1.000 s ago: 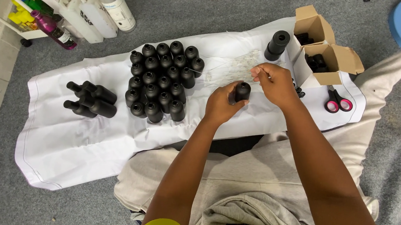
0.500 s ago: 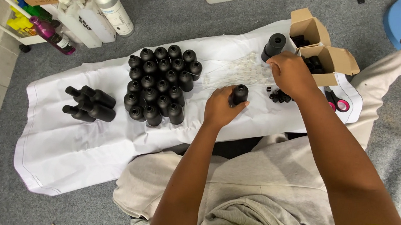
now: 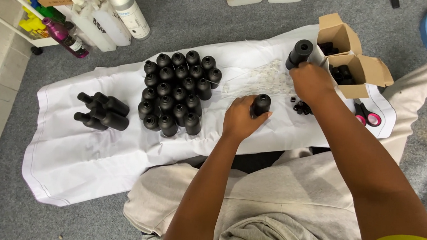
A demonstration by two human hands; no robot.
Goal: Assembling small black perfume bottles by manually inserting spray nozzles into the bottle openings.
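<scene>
My left hand [image 3: 241, 119] grips a small black bottle [image 3: 261, 104] standing upright on the white cloth [image 3: 71, 145]. My right hand [image 3: 311, 82] hovers palm down, fingers curled, over a few small black caps [image 3: 302, 107], close to a stack of black bottles [image 3: 299, 53] beside two open cardboard boxes [image 3: 352, 64]. I cannot see whether it holds anything. A tight cluster of several upright black bottles [image 3: 178, 92] stands left of my left hand. Several more black bottles [image 3: 101, 111] lie on their sides further left.
A heap of thin white plastic pieces [image 3: 259, 78] lies on the cloth. Pink-handled scissors [image 3: 366, 115] rest at the right. White and silver bottles [image 3: 116, 13] and a purple bottle [image 3: 64, 37] stand on the grey carpet at top left. My legs are folded below the cloth.
My right hand has moved away from the bottle top, right and up toward the boxes and loose caps. My left hand keeps the bottle in place.
</scene>
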